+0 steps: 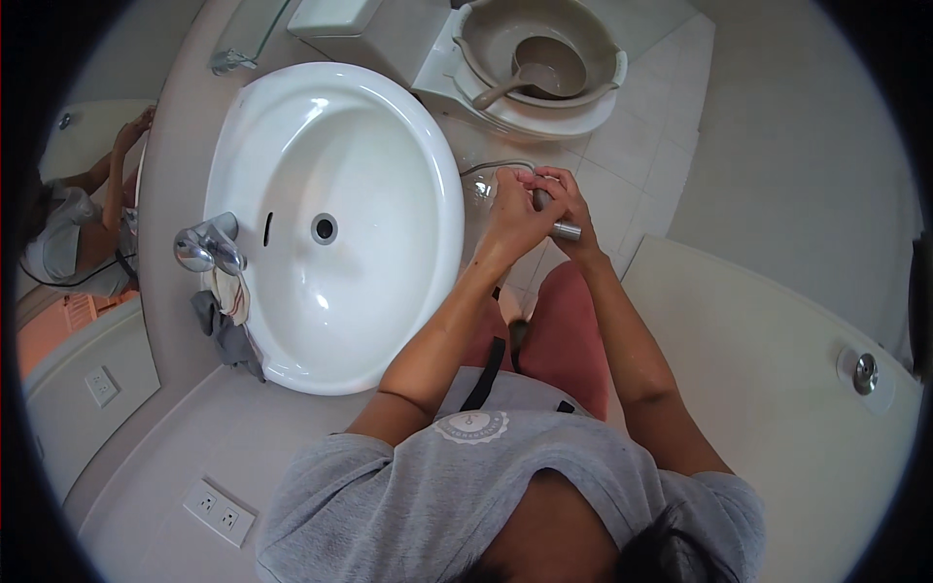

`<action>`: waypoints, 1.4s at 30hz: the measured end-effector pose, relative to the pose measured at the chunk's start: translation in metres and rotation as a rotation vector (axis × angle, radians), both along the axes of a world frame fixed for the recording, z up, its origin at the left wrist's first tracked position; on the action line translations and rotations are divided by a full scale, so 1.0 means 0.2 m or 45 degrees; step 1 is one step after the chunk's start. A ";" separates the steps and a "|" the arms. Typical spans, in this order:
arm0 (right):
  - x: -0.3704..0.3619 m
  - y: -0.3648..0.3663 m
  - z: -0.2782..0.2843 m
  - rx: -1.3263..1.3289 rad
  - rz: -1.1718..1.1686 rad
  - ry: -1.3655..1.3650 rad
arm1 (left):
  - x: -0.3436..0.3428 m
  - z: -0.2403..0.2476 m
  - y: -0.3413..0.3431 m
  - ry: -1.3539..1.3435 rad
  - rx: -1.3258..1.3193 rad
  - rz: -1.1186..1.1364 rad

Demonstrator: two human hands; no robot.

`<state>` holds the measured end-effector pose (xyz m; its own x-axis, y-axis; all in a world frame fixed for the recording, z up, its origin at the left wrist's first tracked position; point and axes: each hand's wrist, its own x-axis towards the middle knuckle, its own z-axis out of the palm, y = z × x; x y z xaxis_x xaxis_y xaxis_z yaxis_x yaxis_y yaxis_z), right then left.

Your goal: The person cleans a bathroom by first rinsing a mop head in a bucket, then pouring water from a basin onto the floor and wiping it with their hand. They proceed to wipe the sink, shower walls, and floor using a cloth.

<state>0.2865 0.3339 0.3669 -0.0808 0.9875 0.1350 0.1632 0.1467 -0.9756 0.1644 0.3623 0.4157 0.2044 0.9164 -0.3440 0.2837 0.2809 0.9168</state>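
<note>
Both of my hands are closed in front of me, close together, to the right of the white sink (445, 233). Between them is a silver, cylindrical hand-held sprayer (567, 230); its metal end sticks out below my fingers. A thin grey hose (498, 163) runs from the left up to my fingertips. My left hand (520, 219) wraps the sprayer from the left, fingertips near the hose end. My right hand (575, 209) grips it from the right side. Fingers cover most of the sprayer's body, so its head is hidden.
Beyond my hands, a toilet (569, 121) bears a brown-grey basin (486, 39) with a dipper (552, 68) in it. A faucet (209, 243) stands at the sink's left edge, with cloths (228, 330) beside it. A pale door with a round knob (865, 373) is at right.
</note>
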 end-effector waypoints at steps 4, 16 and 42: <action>-0.05 0.22 -0.02 0.043 -0.027 0.160 | -0.06 0.18 0.11 -0.306 -0.051 0.241; -0.51 1.45 0.02 -0.239 0.344 0.680 | -0.21 0.14 0.31 1.180 0.898 0.421; -1.43 1.95 -0.52 0.257 0.746 -0.193 | -0.27 0.03 0.38 1.228 0.504 0.594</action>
